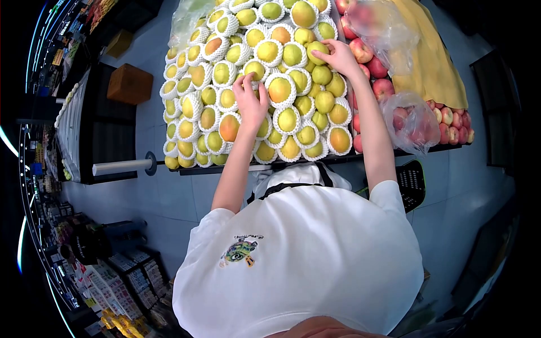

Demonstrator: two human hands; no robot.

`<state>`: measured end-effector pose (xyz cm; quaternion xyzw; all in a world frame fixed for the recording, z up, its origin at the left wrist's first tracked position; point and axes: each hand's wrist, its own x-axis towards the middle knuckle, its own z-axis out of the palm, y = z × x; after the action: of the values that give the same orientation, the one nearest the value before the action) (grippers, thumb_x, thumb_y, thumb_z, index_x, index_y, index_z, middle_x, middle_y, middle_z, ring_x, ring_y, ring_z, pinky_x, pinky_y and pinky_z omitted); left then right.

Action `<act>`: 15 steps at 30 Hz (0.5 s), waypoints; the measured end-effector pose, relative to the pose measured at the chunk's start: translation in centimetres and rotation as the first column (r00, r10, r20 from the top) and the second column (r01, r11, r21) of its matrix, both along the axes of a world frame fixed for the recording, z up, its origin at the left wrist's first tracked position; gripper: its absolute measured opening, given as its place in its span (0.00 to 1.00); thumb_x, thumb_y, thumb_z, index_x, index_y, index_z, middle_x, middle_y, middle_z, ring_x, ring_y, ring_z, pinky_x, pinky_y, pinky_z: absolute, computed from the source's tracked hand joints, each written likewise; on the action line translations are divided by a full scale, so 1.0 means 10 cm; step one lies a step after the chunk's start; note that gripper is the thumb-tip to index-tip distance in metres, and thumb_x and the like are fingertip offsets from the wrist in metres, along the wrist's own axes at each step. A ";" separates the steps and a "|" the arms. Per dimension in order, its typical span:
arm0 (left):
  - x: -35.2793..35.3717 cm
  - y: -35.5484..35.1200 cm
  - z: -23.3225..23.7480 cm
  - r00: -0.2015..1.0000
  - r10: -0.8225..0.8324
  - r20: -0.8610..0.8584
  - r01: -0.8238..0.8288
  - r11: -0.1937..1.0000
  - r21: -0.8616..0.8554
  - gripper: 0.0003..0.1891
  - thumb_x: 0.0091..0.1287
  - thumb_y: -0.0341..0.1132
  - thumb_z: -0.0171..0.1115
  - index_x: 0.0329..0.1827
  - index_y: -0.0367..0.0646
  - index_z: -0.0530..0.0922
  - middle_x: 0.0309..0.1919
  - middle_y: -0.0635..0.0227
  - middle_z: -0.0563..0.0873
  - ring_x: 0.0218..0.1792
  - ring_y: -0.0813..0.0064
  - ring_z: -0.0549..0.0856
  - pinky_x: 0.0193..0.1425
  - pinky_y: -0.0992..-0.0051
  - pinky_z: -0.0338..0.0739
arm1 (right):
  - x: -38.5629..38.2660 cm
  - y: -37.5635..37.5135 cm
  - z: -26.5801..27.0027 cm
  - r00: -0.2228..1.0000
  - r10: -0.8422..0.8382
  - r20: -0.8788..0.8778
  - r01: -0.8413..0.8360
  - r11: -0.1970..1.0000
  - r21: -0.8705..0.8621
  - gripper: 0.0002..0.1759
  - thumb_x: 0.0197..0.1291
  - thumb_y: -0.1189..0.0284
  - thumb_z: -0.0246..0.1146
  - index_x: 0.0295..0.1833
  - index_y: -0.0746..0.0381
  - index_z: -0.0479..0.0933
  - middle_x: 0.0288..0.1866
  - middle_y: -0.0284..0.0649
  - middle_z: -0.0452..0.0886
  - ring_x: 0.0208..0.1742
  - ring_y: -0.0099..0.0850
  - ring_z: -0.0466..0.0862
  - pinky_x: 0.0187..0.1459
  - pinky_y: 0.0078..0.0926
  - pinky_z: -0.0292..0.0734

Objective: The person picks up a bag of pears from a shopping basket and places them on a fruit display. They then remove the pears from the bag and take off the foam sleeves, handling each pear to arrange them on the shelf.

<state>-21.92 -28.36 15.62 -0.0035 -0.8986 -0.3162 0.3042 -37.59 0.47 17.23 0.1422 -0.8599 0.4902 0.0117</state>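
Observation:
A sloping display of yellow-green pears, many in white foam nets, spreads under both hands. My right hand (341, 58) has its thumb and fingers closed around a bare green pear (317, 53) near the upper right of the pile. Below it lie several pears without nets, among them a round one (324, 102). My left hand (251, 103) is over the middle of the pile, fingers bent and apart, the tips right at a netted pear (255, 69). An orange-blushed netted pear (279, 90) sits just right of this hand.
Red apples (383, 89) lie along the right side, partly under clear plastic bags (414, 124) and a yellow cloth (431, 56). Another plastic bag (189, 22) is at the upper left. A brown box (129, 83) stands on the floor at left, and a black basket (410, 185) behind my right arm.

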 end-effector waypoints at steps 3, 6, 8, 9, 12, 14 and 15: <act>0.01 0.00 -0.01 1.000 -0.005 0.000 0.005 1.000 -0.002 0.22 0.72 0.32 0.65 0.68 0.37 0.75 0.63 0.48 0.72 0.65 0.47 0.75 0.71 0.55 0.72 | -0.01 -0.03 -0.11 0.994 -0.075 -0.078 0.079 0.995 0.060 0.40 0.57 0.44 0.78 0.61 0.67 0.84 0.53 0.52 0.88 0.55 0.43 0.88 0.58 0.38 0.83; 0.00 0.01 -0.01 1.000 -0.014 -0.016 0.014 1.000 0.011 0.22 0.72 0.31 0.66 0.68 0.37 0.75 0.63 0.46 0.73 0.64 0.46 0.75 0.70 0.54 0.72 | 0.12 -0.06 -0.21 0.979 -0.123 -0.161 0.130 0.991 0.034 0.39 0.59 0.43 0.77 0.63 0.64 0.83 0.57 0.53 0.84 0.57 0.47 0.86 0.62 0.39 0.80; 0.00 0.00 -0.01 0.999 -0.014 -0.034 0.014 1.000 0.019 0.22 0.71 0.30 0.66 0.67 0.38 0.76 0.62 0.45 0.74 0.63 0.45 0.75 0.69 0.53 0.72 | 0.16 -0.08 -0.33 0.947 -0.172 -0.271 0.173 0.985 -0.021 0.40 0.61 0.43 0.76 0.67 0.61 0.80 0.54 0.49 0.80 0.49 0.43 0.85 0.59 0.36 0.82; 0.00 0.00 0.00 0.999 -0.012 -0.035 0.013 1.000 0.019 0.22 0.71 0.30 0.66 0.67 0.38 0.76 0.62 0.45 0.74 0.63 0.45 0.75 0.69 0.53 0.72 | 0.20 -0.06 -0.33 0.947 -0.171 -0.272 0.172 0.985 -0.021 0.40 0.61 0.43 0.76 0.67 0.61 0.80 0.54 0.49 0.80 0.49 0.43 0.85 0.59 0.36 0.82; 0.02 -0.01 0.01 1.000 -0.006 -0.009 0.006 1.000 0.019 0.22 0.70 0.31 0.66 0.67 0.38 0.76 0.62 0.45 0.75 0.63 0.45 0.75 0.69 0.53 0.72 | 0.31 0.00 -0.42 0.968 -0.246 -0.038 0.232 0.947 -0.220 0.42 0.62 0.46 0.78 0.73 0.59 0.74 0.55 0.44 0.74 0.38 0.26 0.77 0.46 0.28 0.82; 0.02 -0.02 0.00 1.000 -0.009 -0.006 0.009 1.000 -0.007 0.23 0.71 0.32 0.66 0.68 0.40 0.76 0.62 0.48 0.73 0.63 0.48 0.76 0.69 0.55 0.73 | 0.41 -0.02 -0.46 0.958 -0.268 -0.099 0.236 0.938 -0.253 0.42 0.61 0.48 0.78 0.73 0.60 0.73 0.55 0.43 0.74 0.38 0.27 0.77 0.46 0.27 0.82; 0.01 -0.02 0.00 1.000 -0.003 -0.011 0.003 1.000 -0.005 0.23 0.71 0.32 0.66 0.68 0.40 0.76 0.62 0.48 0.73 0.63 0.48 0.76 0.69 0.55 0.73 | 0.46 -0.04 -0.47 0.945 -0.291 -0.151 0.239 0.927 -0.290 0.42 0.61 0.50 0.79 0.72 0.61 0.73 0.56 0.43 0.73 0.38 0.27 0.77 0.45 0.27 0.81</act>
<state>-21.82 -28.58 15.62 -0.0074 -0.8977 -0.3145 0.3084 -32.96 0.03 12.53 0.0676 -0.7919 0.5797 0.1799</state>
